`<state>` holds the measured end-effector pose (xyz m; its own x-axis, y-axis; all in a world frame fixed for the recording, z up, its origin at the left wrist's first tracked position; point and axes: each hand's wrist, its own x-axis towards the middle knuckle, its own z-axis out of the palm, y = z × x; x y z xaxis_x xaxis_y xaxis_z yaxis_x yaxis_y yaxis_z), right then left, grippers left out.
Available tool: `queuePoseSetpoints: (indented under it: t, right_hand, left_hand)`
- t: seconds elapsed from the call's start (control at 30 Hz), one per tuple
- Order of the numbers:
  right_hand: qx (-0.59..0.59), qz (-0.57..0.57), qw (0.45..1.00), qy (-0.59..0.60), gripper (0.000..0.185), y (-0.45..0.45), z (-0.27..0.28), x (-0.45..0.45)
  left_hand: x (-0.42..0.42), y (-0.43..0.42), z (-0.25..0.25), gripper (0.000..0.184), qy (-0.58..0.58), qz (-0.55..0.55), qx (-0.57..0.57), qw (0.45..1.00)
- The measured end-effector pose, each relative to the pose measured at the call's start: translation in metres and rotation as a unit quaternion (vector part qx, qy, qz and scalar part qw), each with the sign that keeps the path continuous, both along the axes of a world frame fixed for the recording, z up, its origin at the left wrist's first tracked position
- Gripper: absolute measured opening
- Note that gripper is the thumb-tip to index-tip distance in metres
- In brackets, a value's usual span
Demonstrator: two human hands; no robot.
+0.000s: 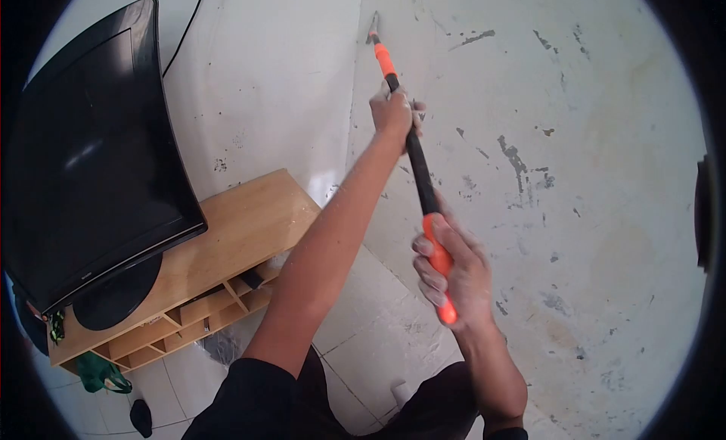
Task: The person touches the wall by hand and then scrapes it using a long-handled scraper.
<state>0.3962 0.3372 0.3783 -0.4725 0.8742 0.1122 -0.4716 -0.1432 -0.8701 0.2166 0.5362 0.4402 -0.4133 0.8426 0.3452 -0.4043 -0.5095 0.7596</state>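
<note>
A long-handled scraper (420, 171) with a black shaft and orange grips slants up and away from me. Its small grey head (374, 25) is at the wall near the corner; whether the edge touches the surface I cannot tell. My left hand (393, 116) is wrapped round the upper part of the black shaft, just below the upper orange section. Lower down, my right hand (460, 270) is closed round the orange end grip. Both hands look dusted with white. The right-hand wall (605, 236) is pale, with many grey chipped patches.
To the left, a black television (98, 152) stands on a light wooden TV stand (249, 205) with open compartments. A green bag (102, 373) and a dark shoe (141, 417) are beside it. Pale tiles (340, 319) cover the floor. A dark object (703, 213) is at the right edge.
</note>
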Motion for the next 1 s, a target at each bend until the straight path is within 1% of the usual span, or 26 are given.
queuePoseSetpoints:
  t: [0.03,0.1,0.17,0.23,0.33,0.37,0.4,0.43,0.47,0.5,0.53,0.57,0.6,0.63,0.7,0.73,0.77,0.83,0.9,0.97,1.0]
  right_hand:
    - [-0.016,0.003,1.0,0.01,0.065,-0.006,0.002,0.011]
    - [-0.025,-0.014,0.999,0.024,0.065,-0.03,-0.001,0.038]
    - [-0.04,-0.043,0.997,0.042,0.065,-0.052,-0.018,0.066]
    - [-0.046,-0.076,0.995,0.038,0.065,-0.071,-0.037,0.09]
    - [-0.074,-0.132,0.988,0.043,0.063,-0.094,-0.064,0.114]
    - [-0.084,-0.127,0.988,0.035,0.063,-0.098,-0.067,0.116]
    - [-0.096,-0.131,0.987,0.004,0.028,-0.099,-0.069,0.118]
    - [-0.112,-0.137,0.984,-0.028,0.038,-0.1,-0.069,0.118]
    - [-0.123,-0.146,0.981,-0.035,0.039,-0.099,-0.07,0.114]
    - [-0.128,-0.143,0.981,-0.038,0.039,-0.093,-0.072,0.11]
    - [-0.106,-0.126,0.986,0.018,0.029,-0.084,-0.075,0.107]
    - [-0.083,-0.111,0.988,0.075,0.064,-0.076,-0.075,0.102]
    - [-0.081,-0.112,0.987,0.078,0.064,-0.061,-0.075,0.095]
    - [-0.056,-0.11,0.991,0.046,0.064,-0.041,-0.07,0.085]
    - [-0.022,-0.093,0.995,0.001,0.064,-0.012,-0.048,0.061]
    - [-0.015,-0.08,0.997,-0.011,0.063,-0.003,-0.034,0.046]
    - [-0.001,-0.062,0.998,0.002,0.063,0.007,-0.026,0.033]
    - [0.017,-0.043,0.999,0.014,0.063,0.025,-0.012,0.005]
    - [0.025,-0.019,1.0,0.001,0.063,0.037,0.007,-0.02]
    - [0.03,-0.02,0.999,0.004,0.063,0.036,0.01,-0.027]
    - [0.03,-0.017,0.999,0.003,0.063,0.033,0.011,-0.029]
  left_hand:
    - [0.009,-0.001,-0.001,0.028,0.001,-0.002,0.005,1.0]
    - [0.05,-0.035,-0.009,0.042,-0.036,-0.004,-0.002,0.999]
    - [0.083,-0.054,-0.023,0.048,-0.035,-0.018,0.03,0.999]
    - [0.112,-0.076,-0.037,0.044,-0.036,-0.04,0.055,0.997]
    - [0.141,-0.102,-0.054,0.056,-0.055,-0.084,0.06,0.993]
    - [0.146,-0.107,-0.061,0.06,-0.057,-0.088,0.055,0.993]
    - [0.148,-0.11,-0.066,0.065,-0.043,-0.094,0.047,0.993]
    - [0.148,-0.109,-0.07,0.065,-0.043,-0.093,0.064,0.993]
    - [0.144,-0.11,-0.069,0.066,-0.052,-0.1,0.057,0.992]
    - [0.139,-0.106,-0.067,0.067,-0.058,-0.109,0.058,0.991]
    - [0.132,-0.095,-0.064,0.067,-0.056,-0.109,0.058,0.991]
    - [0.124,-0.084,-0.06,0.064,-0.056,-0.09,0.066,0.992]
    - [0.117,-0.073,-0.053,0.063,-0.055,-0.072,0.077,0.993]
    - [0.107,-0.058,-0.048,0.063,-0.053,-0.074,0.079,0.993]
    - [0.079,-0.025,-0.034,0.056,-0.022,-0.019,0.069,0.997]
    - [0.065,-0.016,-0.023,0.05,-0.017,-0.003,0.054,0.998]
    - [0.051,-0.009,-0.012,0.045,-0.011,0.014,0.037,0.999]
    - [0.017,0.011,0.005,0.03,-0.002,0.028,0.03,0.999]
    - [-0.01,0.016,0.023,0.017,0.01,0.029,-0.004,1.0]
    - [-0.019,0.014,0.028,0.016,0.032,0.025,-0.001,0.999]
    - [-0.018,0.011,0.028,0.019,0.026,0.013,-0.005,1.0]
